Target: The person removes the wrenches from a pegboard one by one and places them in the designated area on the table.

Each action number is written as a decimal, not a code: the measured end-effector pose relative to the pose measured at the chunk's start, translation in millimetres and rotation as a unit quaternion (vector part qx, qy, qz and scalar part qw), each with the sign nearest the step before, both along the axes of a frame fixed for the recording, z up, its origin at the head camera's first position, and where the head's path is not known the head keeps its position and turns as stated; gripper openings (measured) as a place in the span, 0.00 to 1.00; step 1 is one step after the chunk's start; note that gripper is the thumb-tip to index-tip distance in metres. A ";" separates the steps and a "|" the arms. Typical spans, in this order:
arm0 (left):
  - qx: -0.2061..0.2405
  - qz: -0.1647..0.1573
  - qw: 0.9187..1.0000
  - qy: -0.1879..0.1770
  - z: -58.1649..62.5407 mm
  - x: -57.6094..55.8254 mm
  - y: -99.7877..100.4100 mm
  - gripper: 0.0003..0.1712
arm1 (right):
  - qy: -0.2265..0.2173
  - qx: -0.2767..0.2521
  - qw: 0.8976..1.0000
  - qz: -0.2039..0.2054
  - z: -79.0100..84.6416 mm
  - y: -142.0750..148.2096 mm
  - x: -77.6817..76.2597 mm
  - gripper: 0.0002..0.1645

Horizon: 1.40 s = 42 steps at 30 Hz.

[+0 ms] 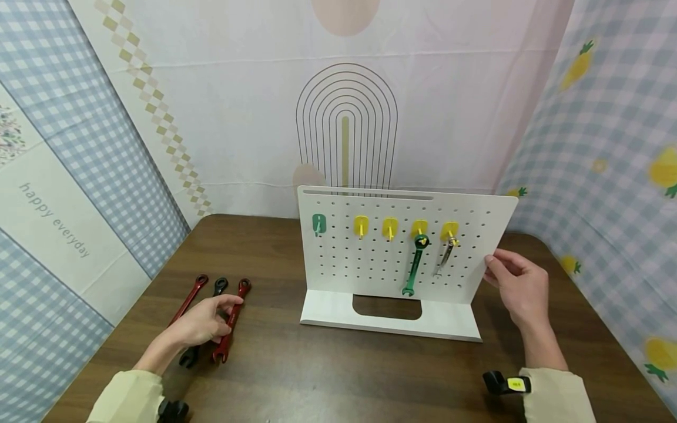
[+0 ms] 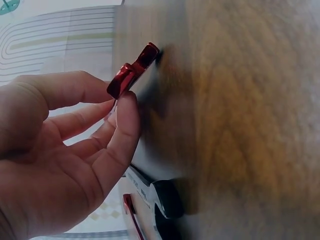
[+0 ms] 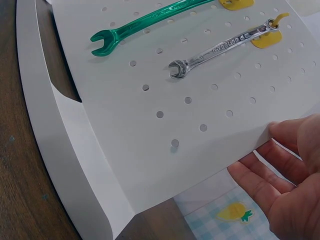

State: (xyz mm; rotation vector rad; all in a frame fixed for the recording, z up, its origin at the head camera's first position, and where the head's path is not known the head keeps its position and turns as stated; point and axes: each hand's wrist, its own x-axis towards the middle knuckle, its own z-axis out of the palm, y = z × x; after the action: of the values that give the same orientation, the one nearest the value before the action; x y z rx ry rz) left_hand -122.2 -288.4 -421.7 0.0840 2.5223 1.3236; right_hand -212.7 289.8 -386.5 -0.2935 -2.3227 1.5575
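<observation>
My left hand (image 1: 203, 322) pinches a red combination wrench (image 1: 233, 318) between thumb and fingers at the table's left; the left wrist view shows its red end (image 2: 122, 81) between the fingertips. Beside it lie a black-and-silver wrench (image 1: 220, 285) and another red wrench (image 1: 191, 295), both partly hidden by the hand. My right hand (image 1: 523, 289) grips the right edge of a white pegboard (image 1: 338, 258), thumb in front and fingers behind. A green wrench (image 1: 415, 268) and a smaller silver wrench (image 3: 220, 49) hang from yellow hooks on the board.
On the board, a green hook (image 1: 319, 224) and two yellow hooks (image 1: 361, 226) hold nothing. The board's white base (image 1: 328, 306) has a cutout and rests on the brown wooden table (image 1: 275, 370). Patterned cloths (image 1: 238, 129) hang behind and at both sides.
</observation>
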 end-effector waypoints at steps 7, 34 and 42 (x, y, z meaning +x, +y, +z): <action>-0.030 0.000 1.000 0.010 3.6 -1.1 2.6 0.39 | 0.001 0.000 1.000 0.004 1.0 0.7 0.5 0.27; -0.224 -0.015 0.971 0.085 10.9 -1.3 10.3 0.35 | 0.005 0.008 1.000 0.012 0.7 0.7 1.9 0.27; -0.229 0.034 0.952 0.199 24.5 -2.5 29.4 0.25 | 0.001 0.005 1.000 0.009 0.2 0.5 2.1 0.27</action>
State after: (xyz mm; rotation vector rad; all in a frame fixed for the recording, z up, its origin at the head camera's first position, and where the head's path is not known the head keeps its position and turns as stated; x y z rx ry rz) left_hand -124.7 -259.0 -397.2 0.1820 3.1340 0.7623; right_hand -210.6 290.4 -386.3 -0.2693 -2.3382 1.5532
